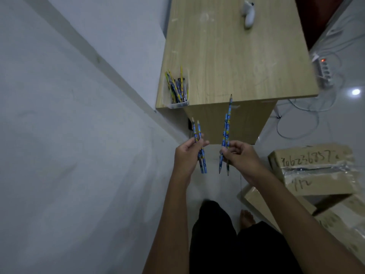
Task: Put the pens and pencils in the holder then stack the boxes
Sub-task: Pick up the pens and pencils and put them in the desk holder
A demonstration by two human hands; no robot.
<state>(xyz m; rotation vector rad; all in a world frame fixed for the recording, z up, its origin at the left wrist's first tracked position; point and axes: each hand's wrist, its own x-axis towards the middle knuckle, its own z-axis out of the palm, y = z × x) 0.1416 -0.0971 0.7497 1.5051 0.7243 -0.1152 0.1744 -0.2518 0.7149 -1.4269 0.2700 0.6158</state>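
My left hand (186,155) grips two blue patterned pencils (199,144), tips pointing up. My right hand (240,155) holds a small bunch of similar blue pencils (227,129), one reaching up to the desk's front edge. Both hands hover in front of and below the wooden desk (233,56). A clear plastic holder (177,103) stands at the desk's near left corner, with several blue and yellow pens and pencils (176,88) inside. Cardboard boxes (314,167) lie on the floor at my right, one with handwritten numbers resting askew on another (276,206).
A white controller-like device (249,13) lies at the desk's far end. A power strip (325,73) with cables sits on the tiled floor right of the desk. A pale wall (69,135) runs along the left. My legs and bare foot (246,217) are below.
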